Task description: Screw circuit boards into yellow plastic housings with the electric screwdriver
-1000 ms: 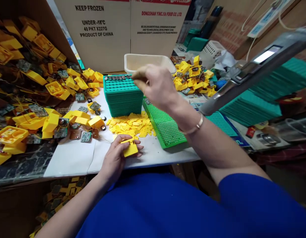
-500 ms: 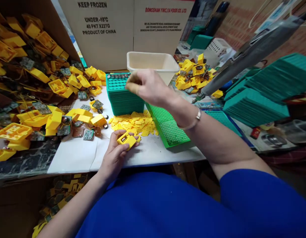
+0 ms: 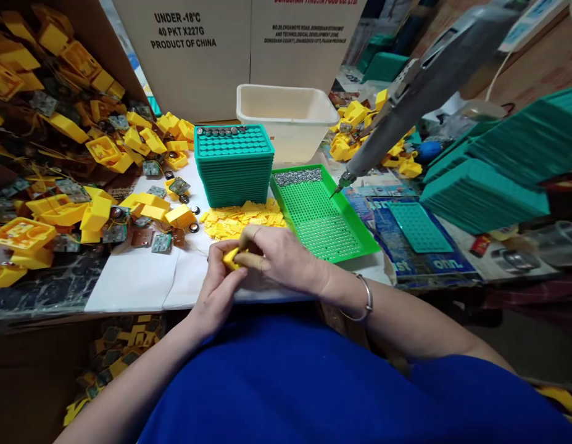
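My left hand (image 3: pixel 215 295) is closed around a small yellow plastic casing (image 3: pixel 229 259), low over the white work surface. Against that casing press the bent fingers of my right hand (image 3: pixel 288 258), which hide most of it; whatever they pinch is out of sight. Just beyond both hands lies a heap of flat yellow plastic pieces (image 3: pixel 239 217). Behind the heap rises a stack of teal trays (image 3: pixel 234 176). A row of button cells (image 3: pixel 221 131) sits along the back of the top tray.
Right of the stack lies a green perforated tray (image 3: pixel 320 216) with small metal screws (image 3: pixel 297 177). A hanging electric screwdriver (image 3: pixel 387 117) points down over it. Yellow casings with circuit boards (image 3: pixel 95 209) crowd the left. A cream bin (image 3: pixel 286 120) stands behind.
My right hand has come down from the top teal tray to the yellow casing in my left hand. The view has shifted slightly, and the screwdriver now hangs nearer the green tray.
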Demonstrator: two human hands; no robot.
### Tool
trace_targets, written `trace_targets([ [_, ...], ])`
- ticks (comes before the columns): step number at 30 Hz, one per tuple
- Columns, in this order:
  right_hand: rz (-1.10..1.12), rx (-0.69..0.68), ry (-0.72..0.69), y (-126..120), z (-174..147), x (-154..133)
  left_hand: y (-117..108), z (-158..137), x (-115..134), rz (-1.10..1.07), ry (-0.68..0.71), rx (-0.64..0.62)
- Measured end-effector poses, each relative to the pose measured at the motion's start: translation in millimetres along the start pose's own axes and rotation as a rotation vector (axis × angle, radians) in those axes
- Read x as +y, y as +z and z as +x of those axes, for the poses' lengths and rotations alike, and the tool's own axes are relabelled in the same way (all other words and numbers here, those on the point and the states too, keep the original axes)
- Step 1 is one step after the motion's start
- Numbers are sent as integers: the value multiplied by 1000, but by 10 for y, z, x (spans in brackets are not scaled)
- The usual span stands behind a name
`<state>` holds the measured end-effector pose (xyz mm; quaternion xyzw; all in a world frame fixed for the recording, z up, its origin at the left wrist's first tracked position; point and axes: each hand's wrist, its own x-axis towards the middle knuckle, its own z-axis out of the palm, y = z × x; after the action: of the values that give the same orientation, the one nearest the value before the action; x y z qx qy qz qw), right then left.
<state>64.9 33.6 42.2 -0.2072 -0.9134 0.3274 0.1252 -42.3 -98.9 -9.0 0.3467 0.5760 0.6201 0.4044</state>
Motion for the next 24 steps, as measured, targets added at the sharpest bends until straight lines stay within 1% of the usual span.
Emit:
trace_targets([
  [2,122,-23,125,-9,34,47,-31,-3,37,-4,-31,-57],
  [3,193,-49,160,-20,55,76,-48,2,67,-31,-50,-76],
  [5,356,-92,152,-56,94,132,-91,13,145,-126,-95,-57],
  [7,458,-47,90,-102,112,175,-161,16,231,-235,-125,18],
  [8,433,1,55,-122,110,191,-208,10,269,-277,-133,54],
  [9,350,45,20,-135,101,203,-262,-3,298,-299,-135,80],
  [10,218,67,-15,-140,86,212,-318,-21,318,-302,-137,93],
  [11,56,60,-51,-135,67,218,-374,-43,327,-288,-140,97],
  [14,-393,-47,-155,-76,22,224,-493,-112,310,-237,-174,77],
  [16,-583,-117,-233,-31,30,221,-511,-133,285,-240,-210,59],
  [18,-686,-192,-303,-6,72,218,-484,-126,266,-283,-243,47],
  [21,-725,-266,-339,-16,150,227,-408,-80,258,-356,-270,21],
  [22,-710,-257,-325,-30,163,232,-382,-62,259,-371,-276,5],
  [24,-602,-180,-256,-69,155,239,-330,-29,260,-390,-292,-23],
])
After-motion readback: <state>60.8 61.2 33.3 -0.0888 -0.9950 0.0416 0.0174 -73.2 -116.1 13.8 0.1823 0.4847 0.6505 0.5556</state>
